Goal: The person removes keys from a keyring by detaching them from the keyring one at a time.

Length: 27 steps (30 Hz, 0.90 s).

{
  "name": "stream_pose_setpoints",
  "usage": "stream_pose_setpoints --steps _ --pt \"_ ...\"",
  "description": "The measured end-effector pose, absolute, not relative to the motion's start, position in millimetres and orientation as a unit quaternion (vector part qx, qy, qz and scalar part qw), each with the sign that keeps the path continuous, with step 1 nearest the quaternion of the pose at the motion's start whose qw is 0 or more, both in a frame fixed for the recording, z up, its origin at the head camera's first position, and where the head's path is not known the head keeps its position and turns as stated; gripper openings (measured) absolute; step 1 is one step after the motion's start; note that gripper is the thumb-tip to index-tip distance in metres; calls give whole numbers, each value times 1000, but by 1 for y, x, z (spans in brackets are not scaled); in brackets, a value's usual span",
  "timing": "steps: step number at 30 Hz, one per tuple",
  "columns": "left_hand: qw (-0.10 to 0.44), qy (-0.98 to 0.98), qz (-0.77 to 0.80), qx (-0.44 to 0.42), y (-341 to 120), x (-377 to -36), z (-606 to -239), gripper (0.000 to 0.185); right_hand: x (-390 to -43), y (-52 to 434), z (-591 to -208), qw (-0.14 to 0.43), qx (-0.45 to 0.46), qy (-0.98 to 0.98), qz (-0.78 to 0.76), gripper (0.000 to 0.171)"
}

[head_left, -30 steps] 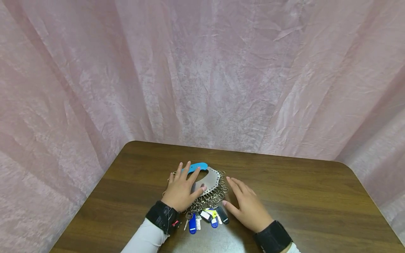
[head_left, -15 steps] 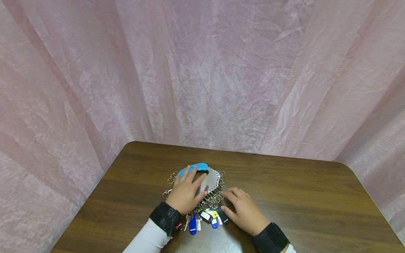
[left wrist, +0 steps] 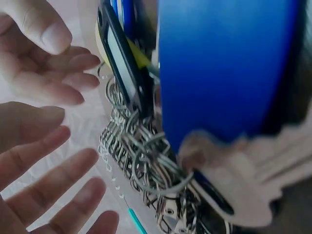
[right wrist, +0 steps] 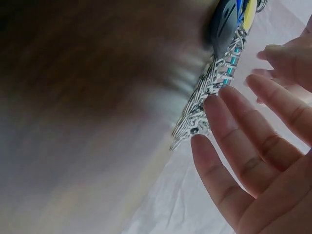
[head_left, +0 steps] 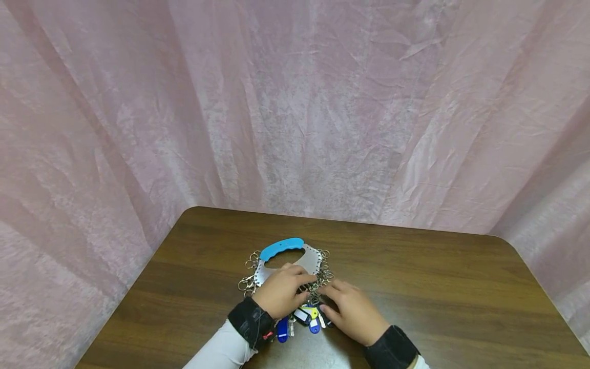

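place: staged recording booth | evidence: pink fabric backdrop (head_left: 295,102) draped around a wooden table (head_left: 438,287)

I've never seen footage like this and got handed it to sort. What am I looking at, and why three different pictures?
No machine here: a person wears three cameras. The head view looks down at a wooden table before a pink curtain. On it lies a metal key organiser with a blue handle, ringed with key rings and coloured key tags. The left hand rests on the plate; the right hand touches the rings. The two blurry close-ups come from the wrist cameras. Neither hand clearly grips anything.
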State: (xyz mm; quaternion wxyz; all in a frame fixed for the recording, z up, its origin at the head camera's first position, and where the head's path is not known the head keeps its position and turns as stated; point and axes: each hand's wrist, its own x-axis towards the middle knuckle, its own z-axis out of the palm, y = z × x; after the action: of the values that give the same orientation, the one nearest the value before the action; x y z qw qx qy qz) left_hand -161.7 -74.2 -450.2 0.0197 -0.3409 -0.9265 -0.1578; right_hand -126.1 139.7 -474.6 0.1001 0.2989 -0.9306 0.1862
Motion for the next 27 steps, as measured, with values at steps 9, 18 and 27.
stream_pose_setpoints --steps 9,18,27 --pt "16 -914 -130 -385 -70 -166 -457 22 -127 131 -474 103 331 -922 173 22" --pt "17 -914 -111 -390 -66 -170 -459 14 -133 130 -477 72 329 -922 190 11" --pt "16 -914 -111 -389 -64 -171 -462 16 -131 130 -478 82 325 -921 201 17"
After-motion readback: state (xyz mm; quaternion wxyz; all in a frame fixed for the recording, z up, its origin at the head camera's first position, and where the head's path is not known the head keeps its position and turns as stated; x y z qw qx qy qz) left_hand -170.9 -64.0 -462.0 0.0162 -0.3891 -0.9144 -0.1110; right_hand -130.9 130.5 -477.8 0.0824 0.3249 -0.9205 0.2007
